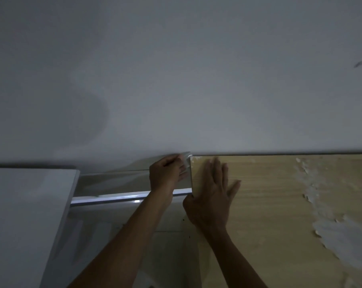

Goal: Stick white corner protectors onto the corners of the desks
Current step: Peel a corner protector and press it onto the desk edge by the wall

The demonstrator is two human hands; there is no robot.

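White surface [26, 215] at 8 o'clock is another piece of furniture, edge running up and away; nothing visible on it. Between it and the table there's a gap showing a pale floor [167, 242] and a shiny baseboard strip [113, 199] along the wall [176, 69].

Left hand [167, 175] is just left of centre, fingers curled and pinching a small pale corner protector [186, 161] at the table's far-left corner. Protector is blurred; looks translucent-white, and I can't tell if it's seated on the corner yet or just held against it. It lies at about 1 o'clock from the left hand's knuckles, touching the fingertips.

Right hand [211, 194] is just beside it, at 4 o'clock from the protector, fingers straight and spread, palm flat on the wood-grain table [269, 204], heel at the left edge. Looks like bracing.

Key relation: the corner is where the table's left edge, running 6 to 12 o'clock, meets the back edge along the wall. Left hand is nearer and has the part; the press probably goes in toward 3 o'clock and down.

Table top at 3 to 4 o'clock has white peeled patches [331, 235]. No containers in view.
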